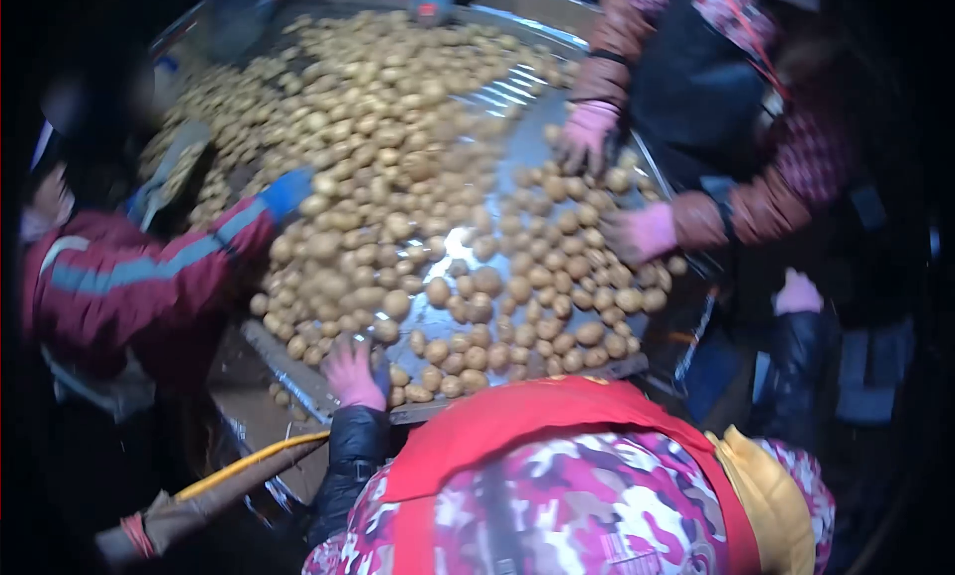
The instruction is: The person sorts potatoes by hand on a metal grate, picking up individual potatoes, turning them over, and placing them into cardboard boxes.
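Note:
My left hand (355, 375), in a pink glove, rests at the near rim of a wide metal table (410, 354). Its fingers are spread, close beside the potatoes (453, 361) lying along that edge. Away to the right of the table, my right hand (799, 292) is raised in a pink glove above a dark sleeve. Blur and shadow hide its fingers, so I cannot tell whether it holds anything. Potatoes are heaped thickly across the far and left side, and more loosely near me.
At the right, a person's pink-gloved hands (589, 135) are among the potatoes. On the left, another person's blue-gloved hand (288, 192) reaches in, near a metal scoop (177, 167). A further gloved hand (432, 3) shows at the far rim. A wrapped pole (224, 490) juts out at lower left.

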`<act>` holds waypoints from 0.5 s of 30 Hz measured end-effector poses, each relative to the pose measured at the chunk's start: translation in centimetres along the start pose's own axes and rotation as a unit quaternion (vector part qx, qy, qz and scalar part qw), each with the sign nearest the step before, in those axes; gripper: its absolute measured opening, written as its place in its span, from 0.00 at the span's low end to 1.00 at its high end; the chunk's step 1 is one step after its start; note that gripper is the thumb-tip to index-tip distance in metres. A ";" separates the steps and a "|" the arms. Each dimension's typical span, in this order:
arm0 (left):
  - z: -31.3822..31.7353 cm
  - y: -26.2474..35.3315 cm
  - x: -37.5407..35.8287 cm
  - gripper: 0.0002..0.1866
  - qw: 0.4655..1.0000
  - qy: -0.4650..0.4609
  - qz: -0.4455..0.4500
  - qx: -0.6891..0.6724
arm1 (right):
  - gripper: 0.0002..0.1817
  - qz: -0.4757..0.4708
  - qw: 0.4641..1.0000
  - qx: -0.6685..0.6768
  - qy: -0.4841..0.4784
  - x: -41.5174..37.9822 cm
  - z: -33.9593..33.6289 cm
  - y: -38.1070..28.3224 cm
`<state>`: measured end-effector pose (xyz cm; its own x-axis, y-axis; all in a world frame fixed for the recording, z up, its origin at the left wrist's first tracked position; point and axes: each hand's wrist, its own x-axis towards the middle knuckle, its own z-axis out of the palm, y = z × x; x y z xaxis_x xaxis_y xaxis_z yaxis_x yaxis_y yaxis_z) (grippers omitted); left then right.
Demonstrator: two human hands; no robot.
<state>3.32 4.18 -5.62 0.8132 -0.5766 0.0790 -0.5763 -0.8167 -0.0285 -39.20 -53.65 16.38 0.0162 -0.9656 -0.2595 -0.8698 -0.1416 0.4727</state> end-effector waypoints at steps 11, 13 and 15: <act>-3.4 2.1 0.0 0.23 0.994 -0.004 -0.041 -0.097 | 0.14 -0.723 0.612 0.290 0.133 -10.5 -8.9 -37.3; -2.9 1.9 -0.2 0.24 0.994 -0.014 -0.046 -0.102 | 0.21 -0.715 0.618 0.299 0.132 -10.3 -11.4 -44.2; -3.6 2.0 0.1 0.25 0.992 -0.041 -0.057 -0.104 | 0.15 -0.681 0.637 0.303 0.196 -11.0 -13.9 -50.5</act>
<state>1.94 2.56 -2.08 0.8730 -0.4876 -0.0110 -0.4776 -0.8594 0.1826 11.42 -38.88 7.09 0.9780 -0.0334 0.2058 0.0549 -0.9110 -0.4086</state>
